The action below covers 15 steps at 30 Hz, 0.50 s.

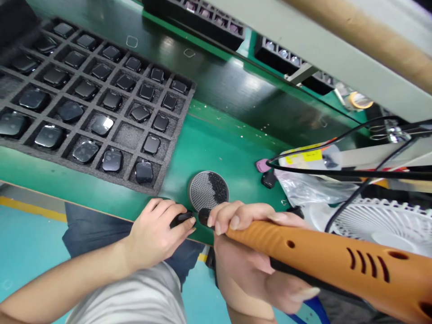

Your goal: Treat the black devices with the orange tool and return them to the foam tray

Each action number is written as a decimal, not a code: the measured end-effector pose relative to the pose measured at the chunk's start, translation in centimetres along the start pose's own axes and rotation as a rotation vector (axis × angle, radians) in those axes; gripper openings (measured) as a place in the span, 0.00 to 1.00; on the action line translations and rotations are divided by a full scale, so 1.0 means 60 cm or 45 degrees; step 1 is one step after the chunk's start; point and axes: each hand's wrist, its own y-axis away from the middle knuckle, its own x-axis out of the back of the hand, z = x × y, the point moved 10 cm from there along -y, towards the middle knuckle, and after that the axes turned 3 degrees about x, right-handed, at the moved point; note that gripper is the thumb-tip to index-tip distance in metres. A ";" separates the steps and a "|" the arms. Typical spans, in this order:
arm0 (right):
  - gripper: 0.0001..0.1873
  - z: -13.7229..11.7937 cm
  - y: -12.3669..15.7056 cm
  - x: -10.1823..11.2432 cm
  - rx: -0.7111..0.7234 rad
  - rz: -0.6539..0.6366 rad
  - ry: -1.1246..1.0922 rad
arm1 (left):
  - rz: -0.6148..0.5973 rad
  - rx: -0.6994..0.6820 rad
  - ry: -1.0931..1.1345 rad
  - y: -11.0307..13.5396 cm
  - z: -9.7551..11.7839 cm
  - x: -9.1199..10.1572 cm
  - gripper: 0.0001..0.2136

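Observation:
An orange electric screwdriver (313, 256) lies in my right hand (246, 252), its fingers wrapped round the front of the body. The tool's black nose points left, toward my left hand (162, 229). Pinched in my left hand at the table edge is a small black watch case (181, 218), mostly covered by the fingers. Just beyond both hands sits a round grey screw dish (199, 191), a perforated plate with dark screws (218, 186) heaped on its right side. The screwdriver's bit is too small to make out.
On the left, a grey foam tray (175, 148) holds rows of black watch cases. A pink piece (262, 165) and a black piece (269, 179) lie near a plastic bag (300, 184). A black cable (364, 173) crosses above a white fan (384, 225). More trays (202, 27) stand behind.

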 end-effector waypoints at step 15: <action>0.25 0.015 0.013 -0.003 -0.130 -0.009 0.076 | 0.050 0.017 0.022 -0.003 0.000 0.004 0.05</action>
